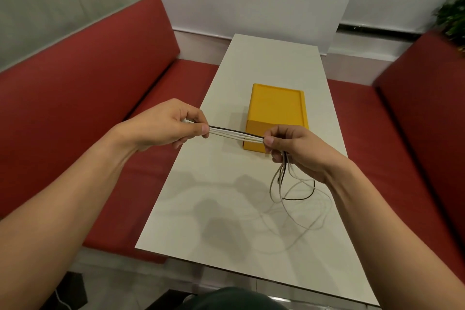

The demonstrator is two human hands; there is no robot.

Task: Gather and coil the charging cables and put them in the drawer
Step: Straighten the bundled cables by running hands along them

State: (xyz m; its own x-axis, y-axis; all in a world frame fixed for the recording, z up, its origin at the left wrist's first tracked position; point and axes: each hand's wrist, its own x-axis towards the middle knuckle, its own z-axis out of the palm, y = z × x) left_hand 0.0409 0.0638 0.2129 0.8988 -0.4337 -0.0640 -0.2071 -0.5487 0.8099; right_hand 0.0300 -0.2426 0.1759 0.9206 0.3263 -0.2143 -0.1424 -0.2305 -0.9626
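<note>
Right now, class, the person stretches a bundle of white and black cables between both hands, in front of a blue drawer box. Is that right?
No: the head view shows the drawer box yellow, not blue. The left hand and right hand do stretch the cable bundle in front of it.

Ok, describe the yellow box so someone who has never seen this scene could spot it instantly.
Find the long white table between the red benches. Near its middle, just beyond the left hand and right hand stretching the cables, sits the yellow box. It is the only solid, bright block there; the rest is thin loose cable.
</note>
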